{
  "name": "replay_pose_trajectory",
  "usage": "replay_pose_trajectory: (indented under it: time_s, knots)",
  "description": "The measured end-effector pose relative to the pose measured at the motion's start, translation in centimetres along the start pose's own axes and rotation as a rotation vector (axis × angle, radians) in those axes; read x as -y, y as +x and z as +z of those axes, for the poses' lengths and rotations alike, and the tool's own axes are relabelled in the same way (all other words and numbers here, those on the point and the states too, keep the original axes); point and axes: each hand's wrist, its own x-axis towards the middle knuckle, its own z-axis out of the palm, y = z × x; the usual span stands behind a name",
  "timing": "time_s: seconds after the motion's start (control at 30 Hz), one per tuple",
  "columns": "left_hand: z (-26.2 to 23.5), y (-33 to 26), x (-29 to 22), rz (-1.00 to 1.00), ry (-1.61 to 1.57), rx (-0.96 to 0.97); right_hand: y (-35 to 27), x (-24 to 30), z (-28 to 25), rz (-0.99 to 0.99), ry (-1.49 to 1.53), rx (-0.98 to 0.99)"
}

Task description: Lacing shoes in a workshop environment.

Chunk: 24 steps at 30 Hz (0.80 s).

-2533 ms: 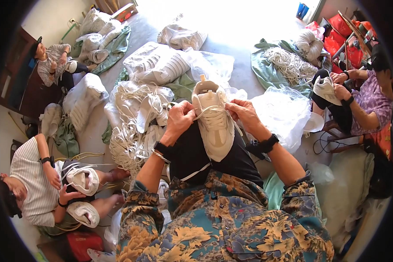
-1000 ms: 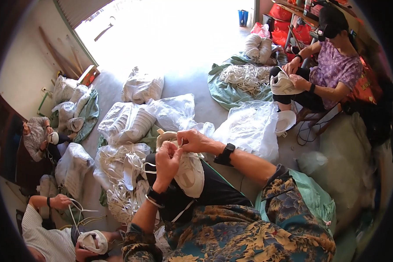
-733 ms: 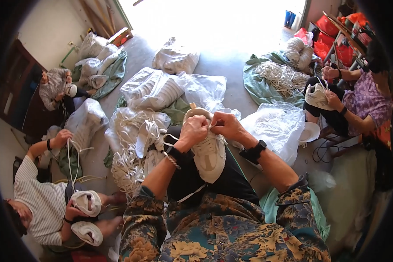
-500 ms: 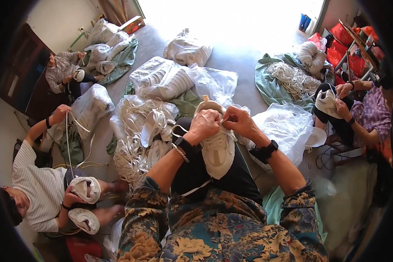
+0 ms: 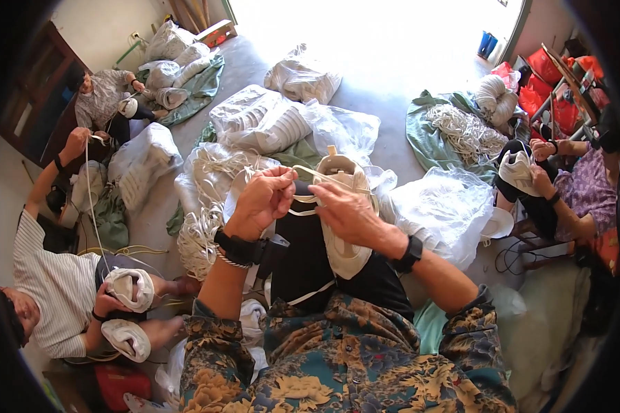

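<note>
A white shoe (image 5: 343, 249) lies sole-down on my lap, toe toward me. My left hand (image 5: 263, 197) pinches a white lace (image 5: 308, 173) pulled taut across the shoe's top. My right hand (image 5: 349, 212) rests on the shoe's upper and grips the lace where it meets the eyelets. Both wrists wear black bands. A heap of loose white laces (image 5: 207, 206) lies just past my left hand.
Clear bags of white shoes (image 5: 272, 120) and a white bag (image 5: 448, 206) ring my knees. At the left a person in a striped top (image 5: 55, 289) pulls a lace from a shoe. Another person (image 5: 572, 199) at the right holds a shoe. A third sits far left (image 5: 103, 103).
My left hand has drawn the lace out to the left so it now stretches across the shoe. The person at the left has raised an arm higher with a lace.
</note>
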Motion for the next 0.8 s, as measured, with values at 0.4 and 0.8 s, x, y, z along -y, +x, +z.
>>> replay_pose_trajectory:
  time_s: [0.4,0.8]
  knots:
    - [-2.2,2.7,5.5,0.215,-0.625,0.150,-0.3,-9.0,-11.2,1.023,1.041,-0.319]
    - [-14.5,-3.0,6.8,0.317,-0.647,-0.484,-0.1,-9.5,-10.4,1.083,0.927,-0.246]
